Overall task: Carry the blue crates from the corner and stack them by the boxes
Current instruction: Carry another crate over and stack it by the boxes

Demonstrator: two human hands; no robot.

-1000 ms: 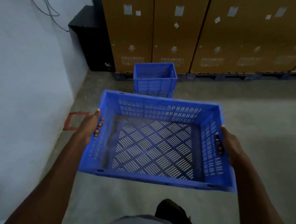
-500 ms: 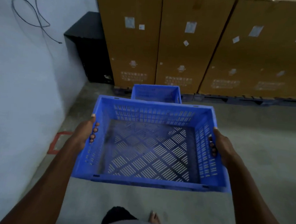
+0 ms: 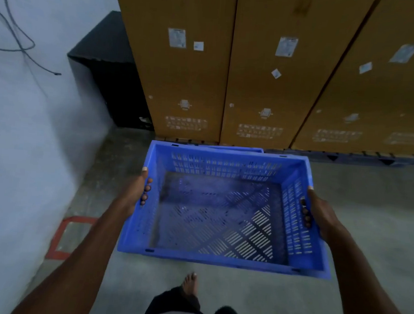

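Crate (image 3: 222, 207) gripped between left hand (image 3: 134, 193), right hand (image 3: 319, 213).

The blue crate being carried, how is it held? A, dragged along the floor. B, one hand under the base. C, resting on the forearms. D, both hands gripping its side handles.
D: the left hand and right hand each curl fingers through a side wall of the blue crate, held above the floor.

Both my arms reach forward. My left hand (image 3: 134, 193) grips the crate (image 3: 221, 216) through its left handle slot; my right hand (image 3: 319, 213) grips its right one, fingers curled inside.
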